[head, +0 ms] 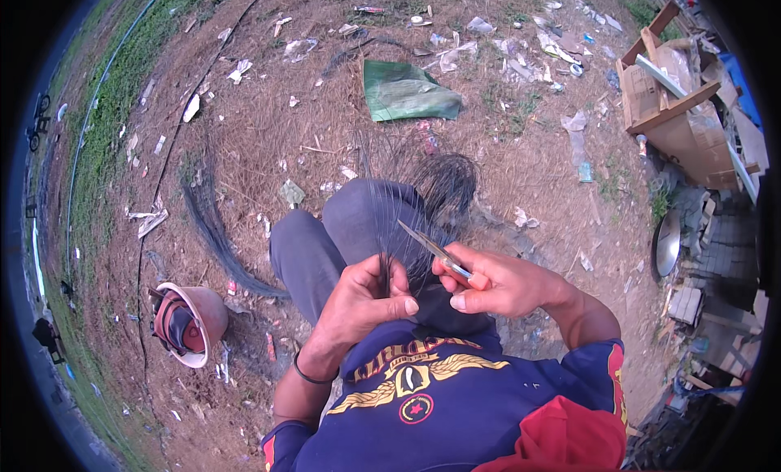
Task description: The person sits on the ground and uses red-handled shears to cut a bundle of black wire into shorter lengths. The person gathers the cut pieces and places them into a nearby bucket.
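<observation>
My left hand (369, 298) grips the lower ends of a bundle of thin black fibres (385, 228), which fan out away from me over my knee. In my right hand (503, 280) is a pointed metal cutting tool (436, 248) with an orange handle. Its tip touches or overlaps the fibres; I cannot tell which. I cannot make out whether it is a knife or closed scissors. Beyond the tool, a thicker curled clump of black fibres (450, 182) hangs by my right knee. Both hands are close together above my lap.
Another long dark fibre bundle (213, 246) lies on the ground at left. A bucket (210, 319) with a bag in it stands nearby. Ahead lies a green sheet (409, 93) among scattered litter. Wooden boards and cardboard (677, 118) are piled at right, near a metal pan (668, 243).
</observation>
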